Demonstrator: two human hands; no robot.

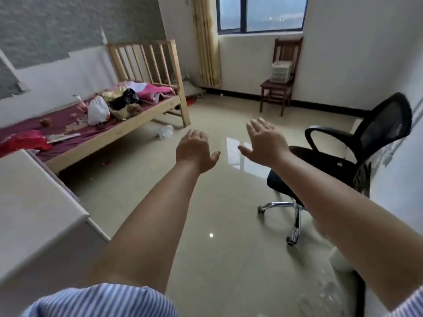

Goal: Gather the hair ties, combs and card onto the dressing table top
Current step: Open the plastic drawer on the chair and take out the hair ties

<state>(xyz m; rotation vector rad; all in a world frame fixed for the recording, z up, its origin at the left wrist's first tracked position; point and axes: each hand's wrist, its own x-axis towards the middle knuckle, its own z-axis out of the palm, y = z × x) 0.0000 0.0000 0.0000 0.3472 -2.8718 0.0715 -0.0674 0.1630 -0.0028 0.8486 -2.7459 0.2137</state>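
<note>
Bare left hand (pixel 194 148) and right hand (pixel 265 139) spread wide, empty, above glossy floor (pixel 206 225), black chair (pixel 357 143) right, white counter (pixel 34 213) left

Bed: you have a pale wooden slatted bed frame (pixel 146 65) along the left wall, covered by a maroon sheet (pixel 68 124).
On the bed: a white plastic bag (pixel 98 110), a black plastic bag (pixel 127 98), a pink folded cloth (pixel 155 91) and a red crumpled item (pixel 25 141) (what it is, you cannot tell).
Floor: glossy beige tiles (pixel 217 248); a clear crumpled plastic bag (pixel 165 132) lies near the bed's foot.
Right side: a black mesh swivel office chair (pixel 357 147).
Far wall: a dark wooden chair (pixel 278 88) under the dark-framed window (pixel 261 14), carrying a small white plastic drawer unit (pixel 281 71).
Corner: a yellow patterned curtain (pixel 206 42).
</note>
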